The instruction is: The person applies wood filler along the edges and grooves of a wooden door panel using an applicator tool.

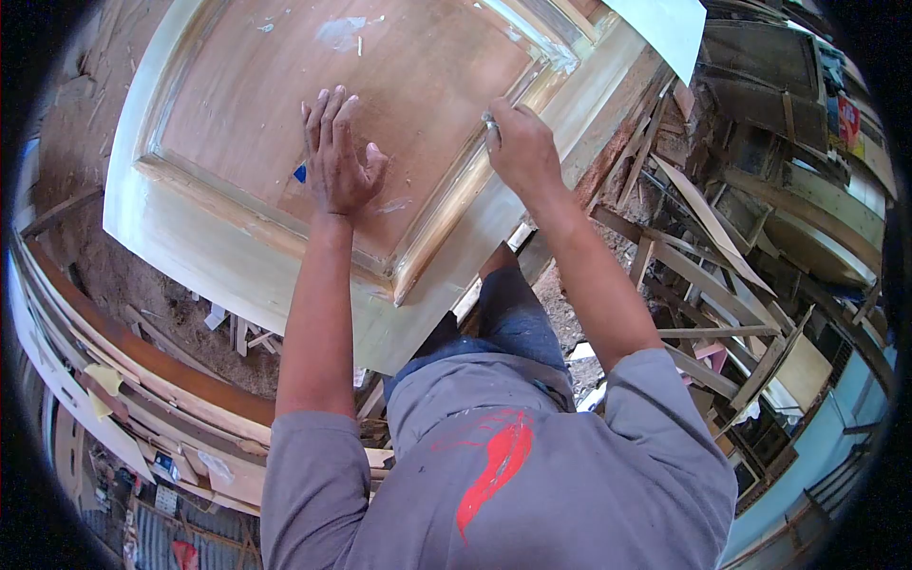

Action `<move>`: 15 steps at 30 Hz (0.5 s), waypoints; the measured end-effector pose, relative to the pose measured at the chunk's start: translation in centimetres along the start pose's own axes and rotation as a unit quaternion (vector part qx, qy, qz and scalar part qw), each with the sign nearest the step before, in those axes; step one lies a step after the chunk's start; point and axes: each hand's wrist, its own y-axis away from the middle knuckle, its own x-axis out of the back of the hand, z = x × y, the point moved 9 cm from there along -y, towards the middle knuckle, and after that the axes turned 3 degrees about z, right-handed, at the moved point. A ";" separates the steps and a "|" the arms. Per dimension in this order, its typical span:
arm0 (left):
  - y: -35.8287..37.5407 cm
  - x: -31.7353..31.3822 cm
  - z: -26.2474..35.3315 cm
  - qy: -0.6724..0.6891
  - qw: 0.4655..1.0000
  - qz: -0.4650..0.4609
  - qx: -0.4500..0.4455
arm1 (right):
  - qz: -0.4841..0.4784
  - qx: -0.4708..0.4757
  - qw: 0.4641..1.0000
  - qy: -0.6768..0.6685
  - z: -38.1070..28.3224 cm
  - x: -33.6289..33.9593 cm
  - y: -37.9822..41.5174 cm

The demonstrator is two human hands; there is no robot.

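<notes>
A panelled wooden door (446,180) with raised moulding lies in front of me. My left hand (339,157) rests over its recessed panel, fingers stretched out and thumb apart, holding nothing. A small blue piece (300,174) shows beside the heel of that hand. Over the moulding on the right side, my right hand (524,150) is closed in a fist. A small greyish end (489,121) pokes out between its thumb and forefinger; the rest is hidden in the palm, and I cannot tell what it is. Pale smears and small chips (342,34) mark the panel.
Long boards (152,366) are stacked on the left. Timber frames and offcuts (703,275) crowd the right side, with a pale blue surface (812,456) beyond them. A white sheet corner (665,33) juts in at the top right. Debris covers the ground.
</notes>
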 end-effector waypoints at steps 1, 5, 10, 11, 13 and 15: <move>0.0 0.0 0.0 0.000 1.000 0.000 0.000 | -0.006 0.001 1.000 0.001 -0.4 -0.1 0.2; 0.1 0.0 0.0 0.001 1.000 0.002 -0.004 | -0.014 0.000 1.000 0.001 -1.0 -0.5 0.8; 0.1 0.0 0.0 0.002 1.000 0.003 -0.004 | -0.010 0.029 0.999 -0.037 -2.1 -0.6 1.6; 0.1 0.0 0.0 0.003 1.000 0.004 -0.004 | -0.005 0.036 0.998 -0.046 -2.3 -0.6 1.8; 0.1 -0.1 0.0 -0.005 1.000 -0.004 -0.006 | -0.012 0.040 0.998 -0.054 -2.7 -1.2 2.5; 0.1 -0.1 -0.1 -0.010 1.000 -0.008 -0.008 | -0.024 0.042 0.997 -0.066 -3.3 -1.9 3.4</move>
